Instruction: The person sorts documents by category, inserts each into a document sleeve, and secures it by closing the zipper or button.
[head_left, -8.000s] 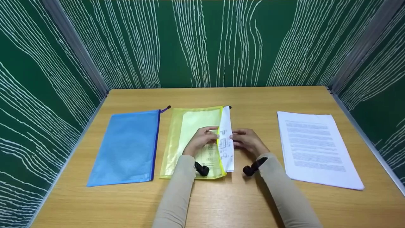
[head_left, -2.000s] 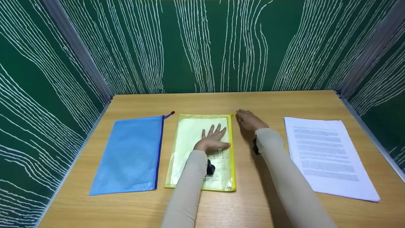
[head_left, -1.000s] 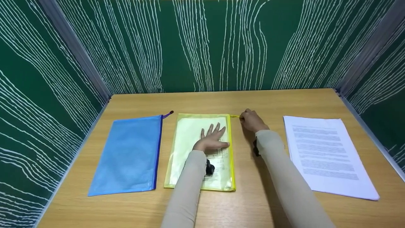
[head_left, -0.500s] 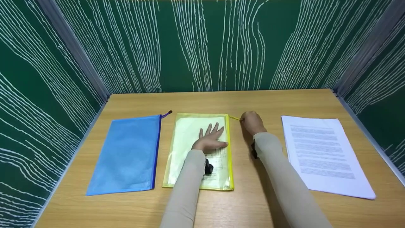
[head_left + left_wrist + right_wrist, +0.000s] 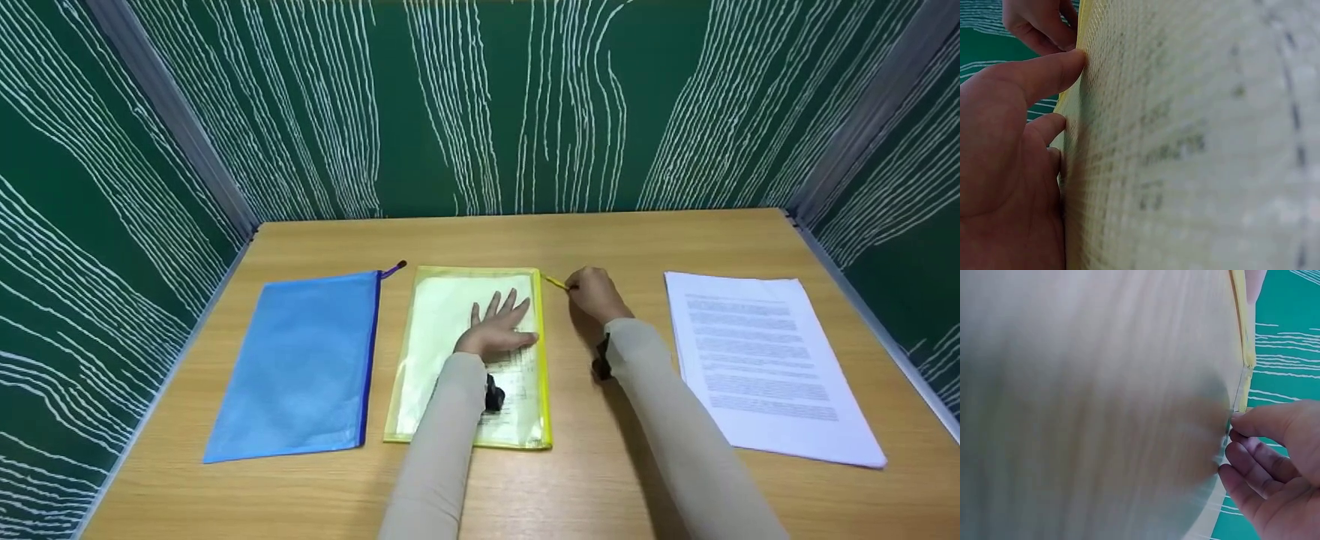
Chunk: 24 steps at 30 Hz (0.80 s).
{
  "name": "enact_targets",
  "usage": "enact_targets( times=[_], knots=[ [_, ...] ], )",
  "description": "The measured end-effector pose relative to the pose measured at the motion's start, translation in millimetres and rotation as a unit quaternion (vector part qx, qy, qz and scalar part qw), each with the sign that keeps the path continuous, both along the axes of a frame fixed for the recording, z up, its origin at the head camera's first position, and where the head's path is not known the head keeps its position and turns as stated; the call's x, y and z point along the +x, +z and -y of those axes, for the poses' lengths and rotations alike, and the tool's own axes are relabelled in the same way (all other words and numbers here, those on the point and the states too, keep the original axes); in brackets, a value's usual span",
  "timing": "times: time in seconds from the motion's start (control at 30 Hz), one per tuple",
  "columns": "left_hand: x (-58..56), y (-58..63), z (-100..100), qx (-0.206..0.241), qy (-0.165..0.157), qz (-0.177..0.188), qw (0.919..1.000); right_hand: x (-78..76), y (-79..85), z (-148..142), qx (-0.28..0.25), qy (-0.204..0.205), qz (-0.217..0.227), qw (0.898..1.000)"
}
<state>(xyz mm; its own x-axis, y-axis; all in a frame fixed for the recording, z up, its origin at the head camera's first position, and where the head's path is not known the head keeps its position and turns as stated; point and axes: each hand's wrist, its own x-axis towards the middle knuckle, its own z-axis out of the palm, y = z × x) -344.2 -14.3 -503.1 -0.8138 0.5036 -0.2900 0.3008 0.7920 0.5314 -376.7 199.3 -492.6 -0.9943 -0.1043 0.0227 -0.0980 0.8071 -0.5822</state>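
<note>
A yellow mesh zip pouch [image 5: 435,319] lies flat on the table with printed paper visible inside it. My left hand [image 5: 496,334] rests on the pouch, fingers spread and thumb reaching to the zipped edge; the left wrist view shows its fingertips against the mesh [image 5: 1185,169]. At the pouch's far right corner, my right hand [image 5: 598,292] pinches the end of the yellow zipper pull cord [image 5: 556,282], which stretches from the corner to the fingers. The right wrist view shows this hand's curled fingers [image 5: 1258,467] close to the wooden tabletop.
To the left lies a blue zip pouch [image 5: 304,367] with a purple zipper cord [image 5: 393,269]. A stack of printed sheets [image 5: 765,367] lies on the right. Green panels with white lines [image 5: 450,112] enclose the wooden table [image 5: 517,495] at the back and sides.
Eight seconds ago paper stuck out of the yellow pouch's mouth between both hands; now it is inside. The right hand has taken the zipper cord and drawn it slightly right and nearer; the left hand stays.
</note>
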Motion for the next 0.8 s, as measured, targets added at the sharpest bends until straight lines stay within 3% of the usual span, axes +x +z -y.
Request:
enact_targets(
  times=[0.4, 0.8],
  knots=[
    [1.4, 1.1, -3, -0.027, 0.011, -0.003, 0.9996, 12.1, -1.0, 3, -0.028, 0.028, -0.003, 0.999],
    [4.8, 3.2, -4, -0.014, 0.009, -0.003, 0.9999, 20.0, -1.3, 3, -0.012, 0.036, -0.016, 0.999]
  ],
)
